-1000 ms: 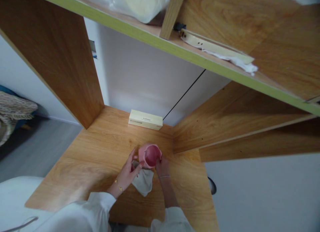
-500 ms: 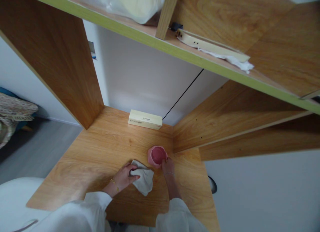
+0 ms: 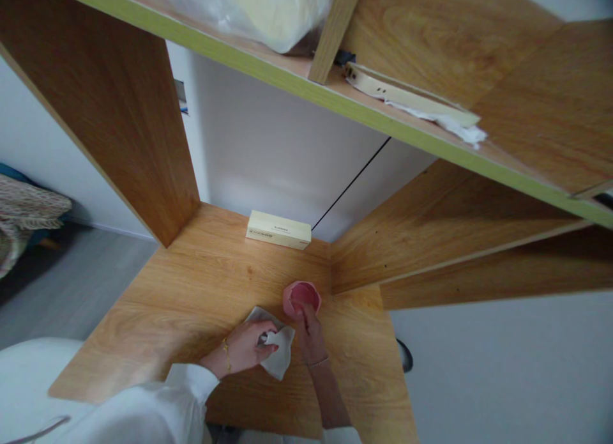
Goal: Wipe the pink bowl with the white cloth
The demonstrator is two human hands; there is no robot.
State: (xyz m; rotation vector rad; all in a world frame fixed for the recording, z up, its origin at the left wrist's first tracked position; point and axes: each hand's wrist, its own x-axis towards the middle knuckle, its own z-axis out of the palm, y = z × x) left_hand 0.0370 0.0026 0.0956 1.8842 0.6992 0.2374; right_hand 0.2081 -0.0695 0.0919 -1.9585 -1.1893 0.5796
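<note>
A pink faceted bowl point(image 3: 315, 297) stands upright on the wooden desktop. My right hand point(image 3: 310, 335) is at its near side, with bent fingers over the near rim; the fingertips are partly hidden, and the grip looks closed on the rim. To the left of the bowl lies a crumpled pale grey cloth point(image 3: 280, 361). My left hand point(image 3: 246, 347) presses down on this cloth, thumb and fingers curled and pinching a fold of it.
A long cream box point(image 3: 278, 230) lies at the back of the wooden desktop point(image 3: 191, 271). Wooden panels rise left and right. Overhead, a green-edged shelf point(image 3: 268, 80) carries a clear plastic bag point(image 3: 272, 13) and a cream strip point(image 3: 412, 96) with white wrapping. A white rounded surface point(image 3: 38, 367) is at left.
My right hand has moved left from the bowl's right side to its near rim. The left hand has shifted slightly right and nearer me over the cloth. The bowl has stayed put.
</note>
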